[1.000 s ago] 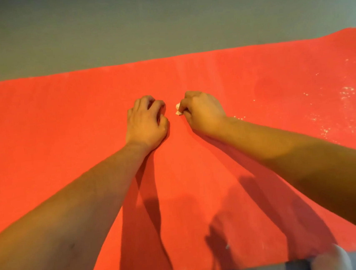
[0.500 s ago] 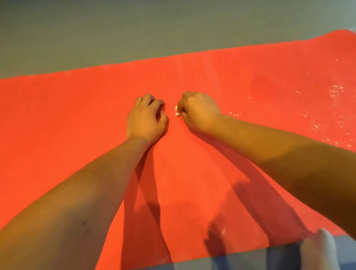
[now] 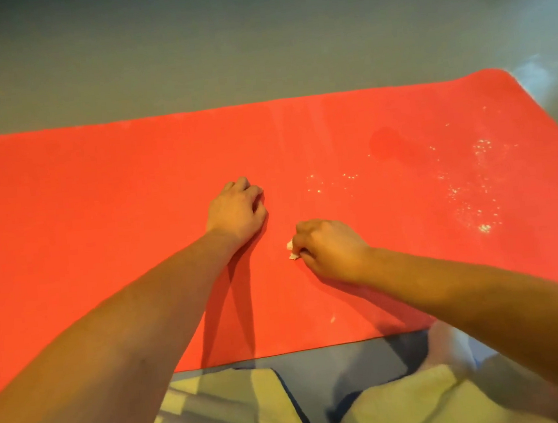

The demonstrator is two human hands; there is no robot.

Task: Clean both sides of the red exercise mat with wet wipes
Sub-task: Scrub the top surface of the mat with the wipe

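Observation:
The red exercise mat (image 3: 99, 201) lies flat across the grey floor, filling the middle of the view. My right hand (image 3: 330, 249) grips a small crumpled white wet wipe (image 3: 292, 250) and presses it on the mat near the middle; only a corner of the wipe shows past my fingers. My left hand (image 3: 236, 212) rests on the mat just up and left of it, fingers curled under into a fist, holding nothing that I can see. Pale crumbs (image 3: 473, 189) and a darker damp patch (image 3: 388, 144) mark the mat's right part.
Grey floor (image 3: 254, 43) stretches beyond the mat's far edge. My knees in light shorts (image 3: 229, 414) sit at the mat's near edge, with a white sock (image 3: 450, 345) at the lower right. The mat's right end curves up near a pale spot on the floor.
My right hand has dragged the wipe toward me, away from my left hand. The view has tilted down, so the mat's near edge and my knees now show.

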